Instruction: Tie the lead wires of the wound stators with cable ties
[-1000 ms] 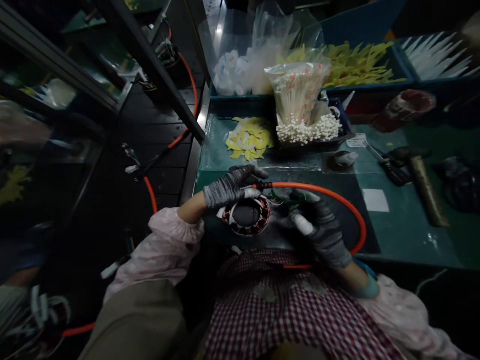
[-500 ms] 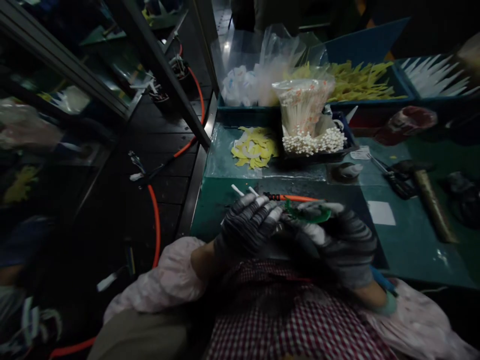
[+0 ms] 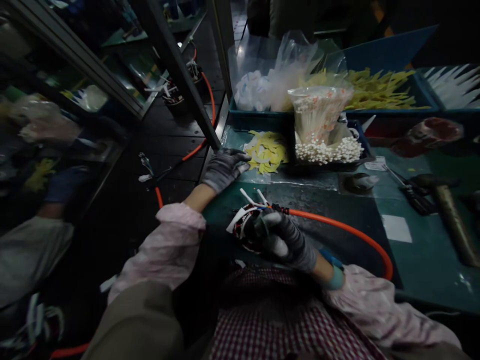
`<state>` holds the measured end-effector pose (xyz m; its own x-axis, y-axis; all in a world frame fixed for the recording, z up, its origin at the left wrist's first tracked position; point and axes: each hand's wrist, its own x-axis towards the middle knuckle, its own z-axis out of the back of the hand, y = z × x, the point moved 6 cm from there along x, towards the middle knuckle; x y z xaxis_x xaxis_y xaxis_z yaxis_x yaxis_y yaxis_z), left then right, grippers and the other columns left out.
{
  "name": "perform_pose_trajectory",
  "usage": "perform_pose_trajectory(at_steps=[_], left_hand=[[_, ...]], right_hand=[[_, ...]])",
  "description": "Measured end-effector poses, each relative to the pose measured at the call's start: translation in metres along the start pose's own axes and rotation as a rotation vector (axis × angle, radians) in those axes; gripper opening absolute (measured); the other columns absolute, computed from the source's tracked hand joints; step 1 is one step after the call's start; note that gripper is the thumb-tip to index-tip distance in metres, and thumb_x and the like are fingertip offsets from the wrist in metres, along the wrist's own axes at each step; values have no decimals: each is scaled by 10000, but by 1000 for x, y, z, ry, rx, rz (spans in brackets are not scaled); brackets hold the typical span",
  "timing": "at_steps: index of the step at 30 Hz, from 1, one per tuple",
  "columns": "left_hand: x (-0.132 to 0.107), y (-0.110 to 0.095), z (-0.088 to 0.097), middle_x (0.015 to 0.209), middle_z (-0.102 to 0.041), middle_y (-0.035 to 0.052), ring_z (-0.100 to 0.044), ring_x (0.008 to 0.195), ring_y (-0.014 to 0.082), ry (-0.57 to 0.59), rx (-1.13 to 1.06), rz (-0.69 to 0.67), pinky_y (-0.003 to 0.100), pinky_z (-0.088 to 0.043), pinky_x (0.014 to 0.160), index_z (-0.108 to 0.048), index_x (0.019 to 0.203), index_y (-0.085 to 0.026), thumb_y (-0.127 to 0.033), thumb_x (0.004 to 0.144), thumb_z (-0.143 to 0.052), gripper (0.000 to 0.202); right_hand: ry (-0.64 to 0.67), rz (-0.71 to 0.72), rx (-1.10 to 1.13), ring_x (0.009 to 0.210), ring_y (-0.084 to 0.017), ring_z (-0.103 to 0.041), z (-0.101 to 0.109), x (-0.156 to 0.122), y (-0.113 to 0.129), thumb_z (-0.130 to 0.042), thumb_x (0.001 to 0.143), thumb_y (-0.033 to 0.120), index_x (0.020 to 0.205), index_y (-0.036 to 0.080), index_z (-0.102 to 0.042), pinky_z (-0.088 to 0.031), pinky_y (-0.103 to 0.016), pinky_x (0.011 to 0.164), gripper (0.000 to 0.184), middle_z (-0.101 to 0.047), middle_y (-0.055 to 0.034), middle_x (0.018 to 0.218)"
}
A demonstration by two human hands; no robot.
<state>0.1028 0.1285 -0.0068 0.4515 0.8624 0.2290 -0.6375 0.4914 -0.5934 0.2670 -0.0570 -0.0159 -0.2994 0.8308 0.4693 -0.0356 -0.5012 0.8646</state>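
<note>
My left hand (image 3: pixel 227 170), in a dark striped glove, reaches to the left edge of a pile of yellow leaf-shaped strips (image 3: pixel 267 151). Its fingers are stretched out and nothing shows in them. Close to my body, my gloved right hand (image 3: pixel 287 240) curls round the right side of a wire-wound motor stator (image 3: pixel 244 226). White sleeves (image 3: pixel 247 196) stick up from the stator's far side, and a white flap stands at its left. An orange cable (image 3: pixel 337 220) runs from it to the right. My right fingers cover much of the stator.
A bin holds bundled white sticks (image 3: pixel 326 150). Behind stand bins of yellow strips (image 3: pixel 378 90) and white pieces (image 3: pixel 455 85). Pliers (image 3: pixel 416 195) and a hammer (image 3: pixel 452 220) lie right. A metal post (image 3: pixel 183 75) rises left; a co-worker's arm (image 3: pixel 33 255) is beyond.
My left hand has left the stator and moved forward to the yellow strips. My right hand has shifted left onto the stator. The green piece between my hands no longer shows clearly.
</note>
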Motion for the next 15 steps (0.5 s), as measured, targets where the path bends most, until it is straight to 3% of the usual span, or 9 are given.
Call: perform_pose_trajectory(at_steps=[4, 7, 9, 11, 13, 15], left_hand=[[50, 4, -45, 1299, -795, 109, -660, 1351, 387, 128, 208, 9, 645, -472, 1219, -857, 1020, -249, -183, 832, -841, 200], [65, 0, -61, 1302, -782, 127, -624, 1399, 416, 148, 206, 25, 662, -424, 1244, -841, 891, -226, -127, 765, -880, 164], [70, 3, -60, 1283, -787, 123, -633, 1390, 422, 115, 167, 62, 659, -416, 1257, -810, 806, -213, -91, 706, -904, 183], [70, 8, -53, 1285, -792, 110, -667, 1358, 384, 68, 114, 100, 616, -460, 1252, -800, 822, -206, -96, 744, -882, 158], [64, 11, -40, 1244, -806, 86, -730, 1258, 299, 15, 50, 139, 530, -550, 1195, -797, 933, -202, -121, 867, -798, 104], [46, 8, -21, 1149, -817, 49, -771, 1100, 218, -73, -42, 166, 446, -628, 1088, -769, 1055, -206, -143, 968, -716, 120]], right_hand=[[117, 102, -38, 902, -169, -761, 13, 0, 11, -609, 1129, 410, 1238, 281, -660, -654, -288, 835, 176, -782, -24, 1063], [126, 146, -96, 961, -178, -771, 18, -2, 13, -619, 1129, 404, 1242, 262, -655, -658, -299, 881, 185, -784, -40, 1083], [135, 189, -144, 1000, -189, -775, 17, -4, 13, -638, 1120, 392, 1239, 259, -675, -657, -318, 926, 182, -790, -52, 1106], [140, 220, -138, 1021, -193, -775, 14, -8, 13, -666, 1107, 366, 1234, 263, -699, -653, -335, 958, 167, -794, -54, 1132], [55, 161, -14, 992, -188, -776, 17, -12, 10, -722, 1073, 350, 1220, 285, -726, -656, -330, 935, 161, -799, -32, 1105], [-105, 17, 147, 935, -181, -779, 26, -18, 2, -762, 1044, 356, 1202, 319, -743, -662, -313, 876, 164, -802, 0, 1047]])
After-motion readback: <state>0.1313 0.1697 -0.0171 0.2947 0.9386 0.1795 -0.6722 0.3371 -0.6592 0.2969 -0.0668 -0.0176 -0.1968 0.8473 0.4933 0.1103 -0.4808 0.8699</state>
